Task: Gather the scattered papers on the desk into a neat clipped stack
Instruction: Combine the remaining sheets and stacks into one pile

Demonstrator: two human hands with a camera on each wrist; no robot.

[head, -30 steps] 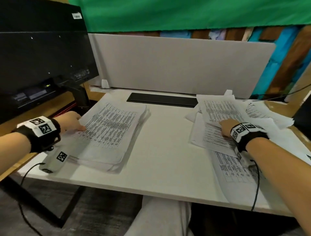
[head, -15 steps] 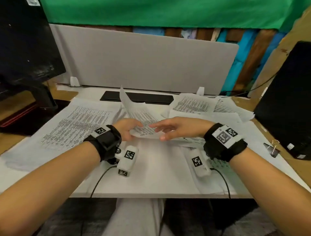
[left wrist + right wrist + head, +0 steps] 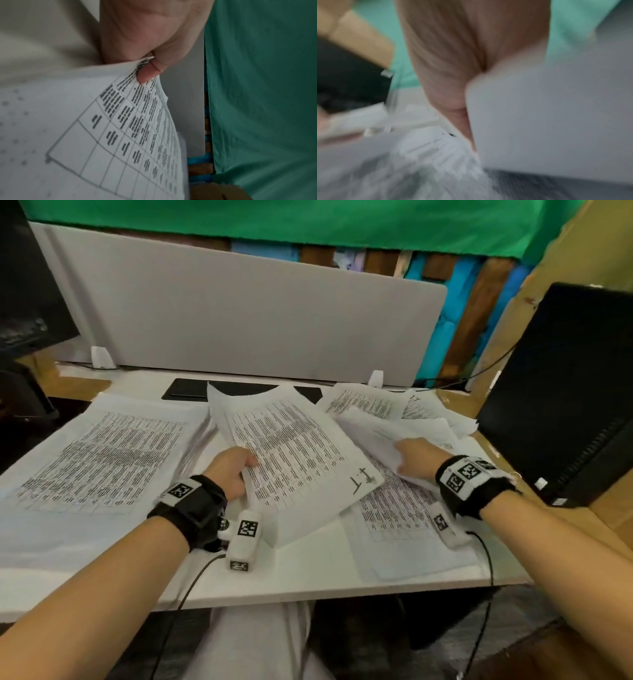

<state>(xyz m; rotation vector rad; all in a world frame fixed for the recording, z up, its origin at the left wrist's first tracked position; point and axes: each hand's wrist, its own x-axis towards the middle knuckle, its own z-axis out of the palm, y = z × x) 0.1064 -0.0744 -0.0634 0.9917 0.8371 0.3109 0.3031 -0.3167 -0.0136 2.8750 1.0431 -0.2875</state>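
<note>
A large pile of printed sheets (image 3: 102,453) lies on the left of the white desk (image 3: 308,577). My left hand (image 3: 236,470) grips a sheaf of printed pages (image 3: 294,460) by its left edge, lifted and tilted over the desk's middle. In the left wrist view my thumb (image 3: 147,73) pinches the sheaf (image 3: 123,128) at its corner. My right hand (image 3: 418,460) holds loose white sheets (image 3: 394,433) at the right, above more scattered pages (image 3: 394,508). The right wrist view is blurred, with a white sheet (image 3: 539,121) tucked against my palm (image 3: 453,60). More pages (image 3: 366,402) lie further back.
A grey divider panel (image 3: 239,313) closes the desk's back. A black monitor (image 3: 30,285) stands at the left and a black computer case (image 3: 565,392) at the right. A flat black pad (image 3: 185,388) lies behind the papers. Cables hang from both wrists.
My left hand has taken hold of the sheaf and lifted it at the middle. My right hand has let go of it and moved right onto the loose sheets.
</note>
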